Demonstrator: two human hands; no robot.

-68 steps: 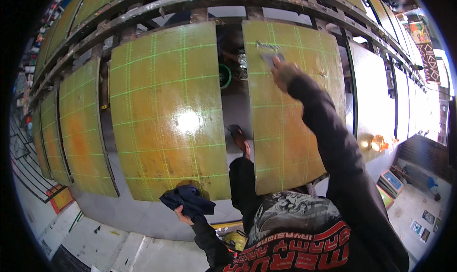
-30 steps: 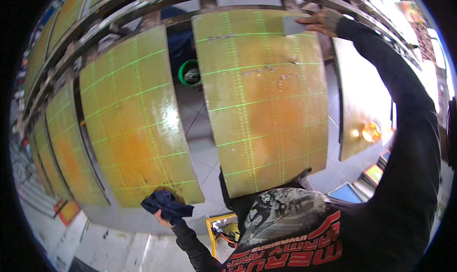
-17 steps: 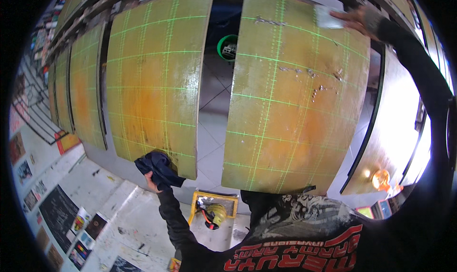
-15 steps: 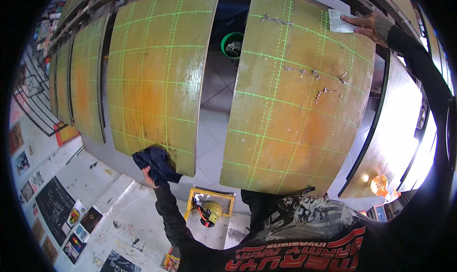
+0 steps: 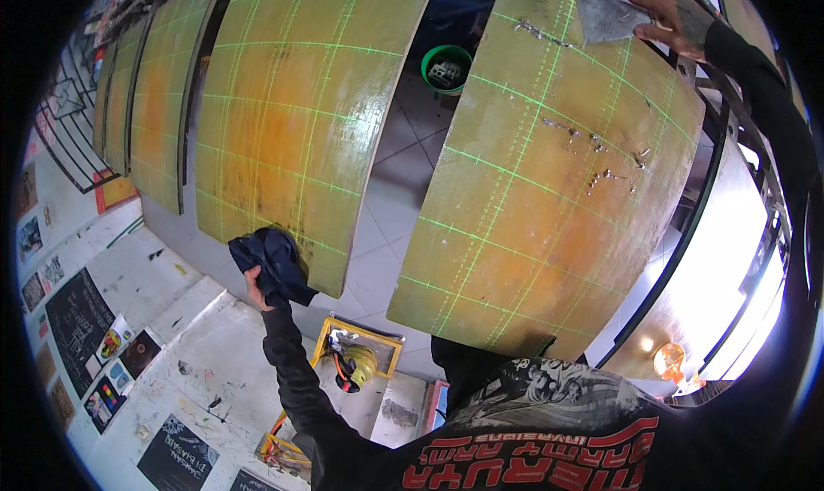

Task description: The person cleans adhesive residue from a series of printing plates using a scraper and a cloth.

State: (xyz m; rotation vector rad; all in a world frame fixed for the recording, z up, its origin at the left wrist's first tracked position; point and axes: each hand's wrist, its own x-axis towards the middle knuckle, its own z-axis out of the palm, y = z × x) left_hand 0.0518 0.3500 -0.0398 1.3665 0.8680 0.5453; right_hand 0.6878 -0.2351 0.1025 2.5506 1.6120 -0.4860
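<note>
My right hand (image 5: 678,26) grips a flat grey scraper (image 5: 608,21) at the top edge of the yellow-green board (image 5: 524,242) on the right, which bears bright green grid lines. Small silvery scraps (image 5: 594,143) lie scattered over this board's upper half. At the bottom edge of the middle board (image 5: 266,122), also gridded in green, my left hand (image 5: 257,289) is closed on a bunched navy cloth (image 5: 276,263). Dark stains show on that board just beside the cloth.
More boards (image 5: 159,105) stand in rows to both sides on dark rails. A green bucket (image 5: 446,68) sits on the tiled floor between boards. Below are a white ledge (image 5: 197,336), a yellow-framed opening (image 5: 386,345) with tools, and dark printed sheets (image 5: 81,319). An orange lamp (image 5: 668,360) glows at right.
My right hand with the scraper has moved rightward and up along the right board to its top corner. The view has shifted. The cloth remains in my left hand.
</note>
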